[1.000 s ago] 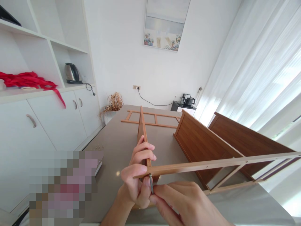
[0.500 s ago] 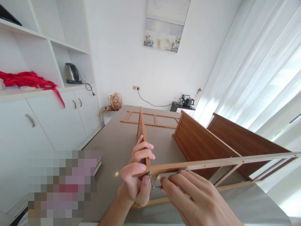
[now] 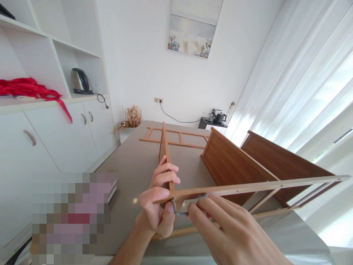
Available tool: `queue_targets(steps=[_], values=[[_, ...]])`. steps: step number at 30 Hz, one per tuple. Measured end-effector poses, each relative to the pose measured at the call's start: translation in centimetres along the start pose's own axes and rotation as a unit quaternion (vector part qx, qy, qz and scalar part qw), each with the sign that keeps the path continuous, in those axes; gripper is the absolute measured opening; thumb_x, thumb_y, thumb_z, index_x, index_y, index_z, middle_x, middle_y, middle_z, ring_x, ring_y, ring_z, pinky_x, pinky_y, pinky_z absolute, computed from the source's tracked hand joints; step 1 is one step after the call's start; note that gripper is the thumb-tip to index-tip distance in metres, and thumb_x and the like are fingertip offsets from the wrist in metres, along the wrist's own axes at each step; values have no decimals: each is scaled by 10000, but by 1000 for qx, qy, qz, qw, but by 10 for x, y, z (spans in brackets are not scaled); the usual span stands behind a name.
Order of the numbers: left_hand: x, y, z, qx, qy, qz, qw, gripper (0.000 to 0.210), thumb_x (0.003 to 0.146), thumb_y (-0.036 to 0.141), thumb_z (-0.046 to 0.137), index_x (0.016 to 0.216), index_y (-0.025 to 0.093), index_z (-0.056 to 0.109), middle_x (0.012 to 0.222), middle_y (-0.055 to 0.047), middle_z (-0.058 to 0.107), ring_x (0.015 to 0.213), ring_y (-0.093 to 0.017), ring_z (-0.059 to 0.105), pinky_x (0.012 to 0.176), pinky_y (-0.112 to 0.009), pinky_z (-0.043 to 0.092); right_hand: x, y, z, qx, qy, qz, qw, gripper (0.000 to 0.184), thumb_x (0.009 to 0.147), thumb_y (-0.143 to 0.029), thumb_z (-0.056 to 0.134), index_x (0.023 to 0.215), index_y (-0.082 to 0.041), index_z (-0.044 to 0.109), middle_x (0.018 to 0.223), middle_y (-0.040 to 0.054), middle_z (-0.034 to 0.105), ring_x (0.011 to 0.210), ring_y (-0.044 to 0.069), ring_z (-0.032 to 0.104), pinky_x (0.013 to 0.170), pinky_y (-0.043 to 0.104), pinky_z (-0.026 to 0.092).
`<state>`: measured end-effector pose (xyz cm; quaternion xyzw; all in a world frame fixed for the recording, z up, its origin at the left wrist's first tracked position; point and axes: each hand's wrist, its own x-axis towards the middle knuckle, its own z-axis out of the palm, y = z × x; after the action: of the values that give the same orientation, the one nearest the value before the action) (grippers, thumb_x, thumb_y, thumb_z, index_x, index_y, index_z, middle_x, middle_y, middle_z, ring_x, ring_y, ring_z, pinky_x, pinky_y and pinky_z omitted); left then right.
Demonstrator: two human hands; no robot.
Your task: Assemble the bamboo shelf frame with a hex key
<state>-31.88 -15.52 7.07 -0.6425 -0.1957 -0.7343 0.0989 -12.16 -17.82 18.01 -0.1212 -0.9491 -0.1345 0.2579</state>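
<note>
My left hand (image 3: 158, 200) is wrapped around the corner where an upright brown wooden board (image 3: 163, 147) meets the end of a ladder-like wooden side frame (image 3: 226, 190). Its fingers reach over the board's edge, with the thumb below the frame's rail. Between the fingertips of my right hand (image 3: 228, 228) is the long arm of a bent metal hex key (image 3: 180, 214). The key's short end meets the rail's outer face near its tip, beside my left thumb. Whatever screw sits there is too small to make out.
Two more brown boards (image 3: 234, 162) (image 3: 275, 162) stand on edge along the frame to the right. A second ladder-like frame (image 3: 180, 138) lies flat on the grey table (image 3: 132, 162). Small metal pieces (image 3: 113, 169) lie at the table's left edge, near a pixelated area.
The view has shifted slightly, so the scene sits a little higher and further left. Both hands keep their grips, and the hex key's angle looks nearly the same.
</note>
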Motion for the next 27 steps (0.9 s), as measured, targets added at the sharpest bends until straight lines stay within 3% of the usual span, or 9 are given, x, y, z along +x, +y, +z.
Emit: queue_targets(steps=[6,12,16,19,23,27], values=[[-1,0,0,-8,-1,1,1000,195,1002,207,504,1151,298,416,1066,-24,652,1159,-260,646,1176,-757,368,-1,-1,1,9,-12,15,1000,339,992,-11,345,818,-197,569,752,17,565,623,151,487,555,273,400],[-1,0,-1,-8,-19,8,1000,288,976,152,479,1216,291,400,1095,-42,631,1181,-286,616,1182,-782,340,-10,-3,29,192,-12,83,978,244,1046,-107,477,829,-204,530,767,-21,607,639,105,556,589,224,422],[-3,0,-2,-18,-19,6,1000,301,971,141,473,1226,282,397,1110,-55,620,1188,-301,601,1179,-818,288,-6,-4,39,282,-23,95,954,219,1057,-178,530,842,-217,526,711,-62,574,570,81,489,551,202,386],[-1,2,-2,-26,-28,8,999,316,968,126,464,1243,266,397,1122,-64,614,1210,-307,588,1187,-821,264,-5,-4,40,284,-22,83,955,245,1075,-196,511,831,-214,527,717,-47,579,588,86,496,569,198,392],[0,2,0,-41,-21,15,999,317,972,128,459,1255,258,400,1120,-63,607,1217,-301,581,1209,-803,242,-8,-8,43,225,29,62,972,274,1080,-185,489,811,-207,537,704,-26,597,591,101,516,602,214,406],[-4,0,2,-46,-8,6,999,296,981,152,468,1247,267,411,1129,-67,626,1230,-313,589,1198,-819,232,-9,-12,47,233,50,69,969,275,1083,-169,471,823,-203,550,687,-32,594,564,90,508,583,201,401]])
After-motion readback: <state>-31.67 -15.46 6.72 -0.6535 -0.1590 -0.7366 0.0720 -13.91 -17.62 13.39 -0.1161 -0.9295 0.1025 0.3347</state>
